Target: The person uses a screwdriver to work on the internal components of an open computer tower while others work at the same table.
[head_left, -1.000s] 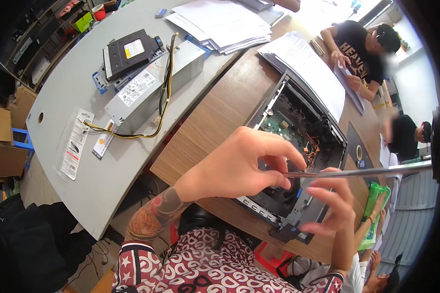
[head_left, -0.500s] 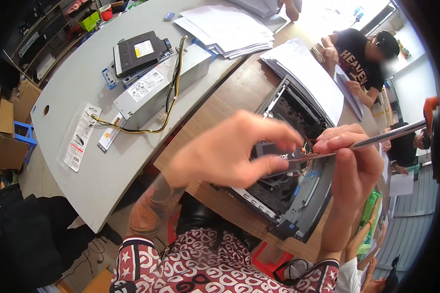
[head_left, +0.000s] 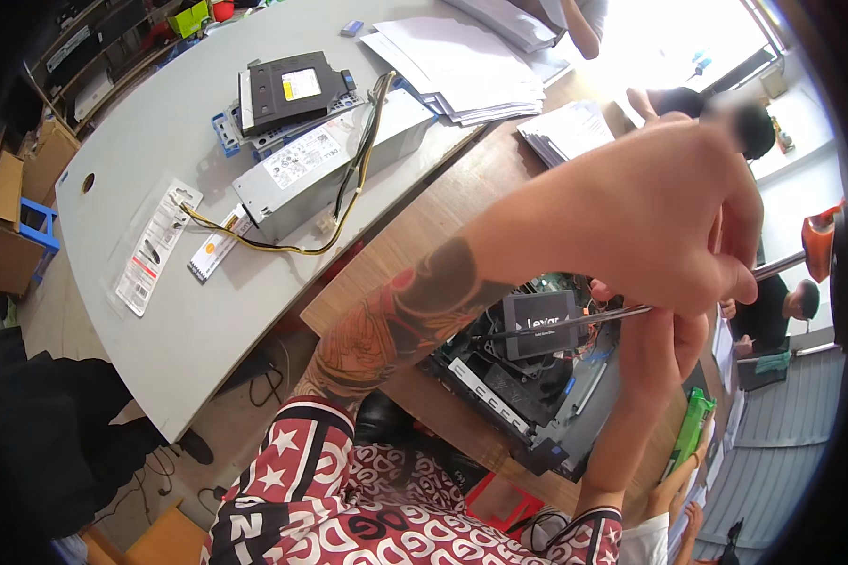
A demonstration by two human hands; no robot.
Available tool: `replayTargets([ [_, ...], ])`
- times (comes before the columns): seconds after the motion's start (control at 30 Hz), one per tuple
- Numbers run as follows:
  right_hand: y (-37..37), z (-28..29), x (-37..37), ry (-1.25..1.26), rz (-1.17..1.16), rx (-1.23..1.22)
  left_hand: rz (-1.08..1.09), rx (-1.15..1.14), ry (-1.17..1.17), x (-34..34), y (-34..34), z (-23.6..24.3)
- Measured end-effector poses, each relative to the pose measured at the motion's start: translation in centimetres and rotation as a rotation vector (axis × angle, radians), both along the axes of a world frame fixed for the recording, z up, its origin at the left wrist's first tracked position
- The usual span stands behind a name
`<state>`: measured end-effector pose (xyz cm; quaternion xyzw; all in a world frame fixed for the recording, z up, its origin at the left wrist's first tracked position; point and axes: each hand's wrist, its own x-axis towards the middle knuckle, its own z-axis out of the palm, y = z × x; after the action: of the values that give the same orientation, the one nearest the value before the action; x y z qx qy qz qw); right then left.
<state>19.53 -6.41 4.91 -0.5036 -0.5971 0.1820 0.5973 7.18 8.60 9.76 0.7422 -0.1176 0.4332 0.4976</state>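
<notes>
Evidently long, slim screwdriver — shiny metal shaft, orange handle — both hands gripping shaft.

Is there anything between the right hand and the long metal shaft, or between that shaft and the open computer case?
Nothing visible separates the right hand from the long metal shaft. Behind the shaft, a black drive hides part of the open computer case.

We've a long thin metal screwdriver w/ orange handle: handle right, tip left, shaft passing above a blk sq. drive in an open PC case.
</notes>
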Motion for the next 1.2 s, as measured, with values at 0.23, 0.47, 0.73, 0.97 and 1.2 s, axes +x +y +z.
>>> replayTargets([
  [0.23,-0.5,-0.5,2.5,-0.136,0.110,-0.263,-0.059,-0.103,-0.133,0.7,0.9,-1.2],
  [0.47,0.6,-1.5,3.1,0.009,0.254,-0.079,-0.179,-0.083,0.044,0.0,2.0,-1.7],
  [0.73,0.6,-2.4,2.1,0.067,0.110,-0.067,-0.249,-0.081,0.054,0.7,2.3,-2.0],
  [0.97,1.1,-1.0,1.5,0.006,0.230,-0.071,-0.293,-0.074,0.087,-0.2,2.3,-1.7],
  [1.2,1.0,-1.8,0.2,0.190,0.200,-0.078,-0.383,-0.062,0.098,0.3,2.7,-1.8],
])
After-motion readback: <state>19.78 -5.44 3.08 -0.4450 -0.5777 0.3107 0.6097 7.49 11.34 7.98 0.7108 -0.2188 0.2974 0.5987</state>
